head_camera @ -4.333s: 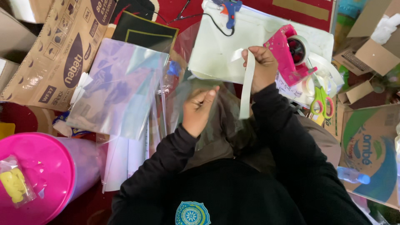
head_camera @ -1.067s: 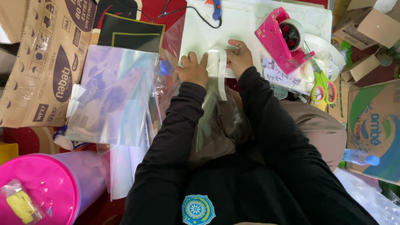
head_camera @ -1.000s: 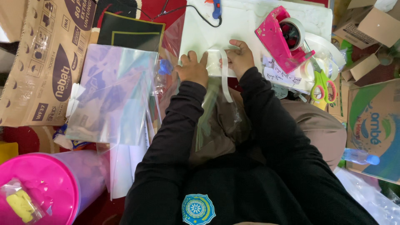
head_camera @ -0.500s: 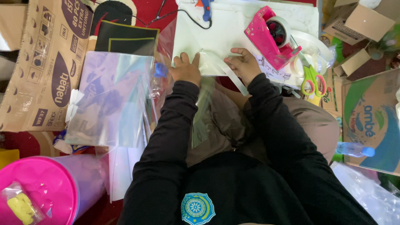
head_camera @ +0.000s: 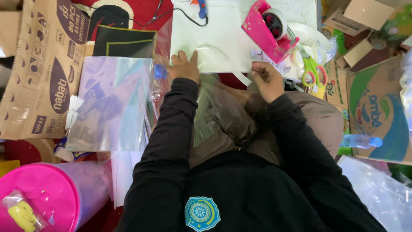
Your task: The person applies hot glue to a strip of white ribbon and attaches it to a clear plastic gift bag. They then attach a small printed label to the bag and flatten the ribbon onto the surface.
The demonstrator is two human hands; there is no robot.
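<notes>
At frame centre your left hand (head_camera: 184, 66) flat-presses the clear plastic bag (head_camera: 214, 107) while your right hand (head_camera: 267, 79) pinches the white tape strip (head_camera: 229, 64), seemingly not yet fully stuck down.

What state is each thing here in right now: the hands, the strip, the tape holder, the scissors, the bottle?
Left hand: flat, pressing the clear plastic bag.
Right hand: pinching a white strip.
White strip: curved, partly lifted off the white board.
Pink tape dispenser: loaded with a roll.
Green scissors: closed, lying flat.
Water bottle: on its side, capped.
</notes>
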